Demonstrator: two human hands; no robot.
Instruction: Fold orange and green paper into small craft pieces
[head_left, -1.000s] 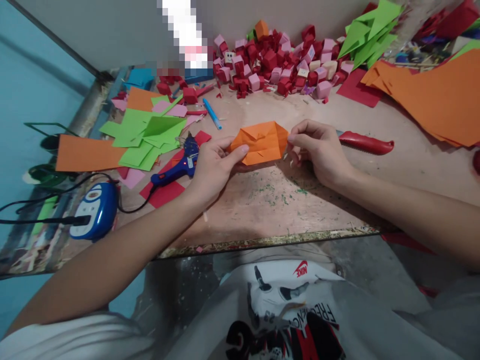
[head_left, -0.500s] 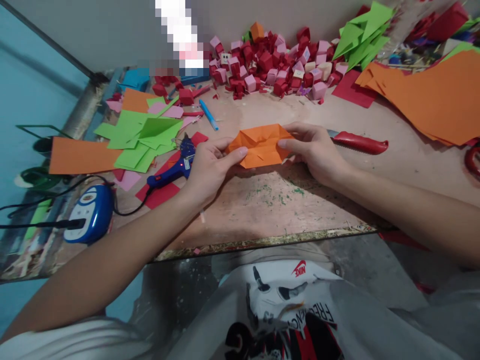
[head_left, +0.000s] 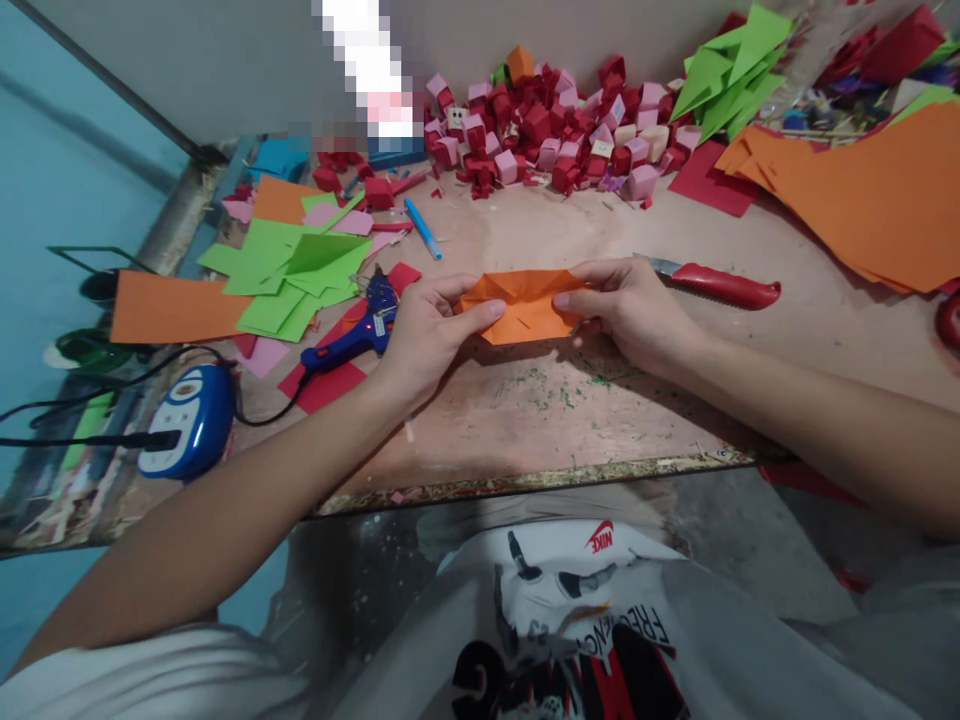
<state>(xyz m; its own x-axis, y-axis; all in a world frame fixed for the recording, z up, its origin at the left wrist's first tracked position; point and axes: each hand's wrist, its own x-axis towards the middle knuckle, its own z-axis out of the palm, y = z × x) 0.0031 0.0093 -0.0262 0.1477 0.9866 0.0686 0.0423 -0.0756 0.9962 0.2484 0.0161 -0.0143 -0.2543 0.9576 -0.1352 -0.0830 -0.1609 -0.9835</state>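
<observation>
A folded piece of orange paper [head_left: 525,310] is stretched between my two hands, held just above the table near its front edge. Creases run across it, and its ends taper toward my fingers. My left hand [head_left: 442,325] grips its left end, thumb on top and fingers behind. At the right end my right hand [head_left: 626,305] pinches it the same way. Some fingertips are hidden behind the paper. Beside my left hand lies a blue glue gun [head_left: 345,345] with a small red light showing. A red-handled knife [head_left: 724,285] lies just beyond my right hand.
Small red and pink paper cubes [head_left: 536,125] are heaped along the back wall. Green sheets [head_left: 292,265] lie at left, large orange sheets [head_left: 862,210] at right. A blue pen [head_left: 423,230] lies behind my hands. A blue-and-white power box [head_left: 191,420] with cables sits at the left.
The orange paper now looks flatter and narrower, its upper edge lowered. Both hands still hold its ends. The whole view has shifted slightly.
</observation>
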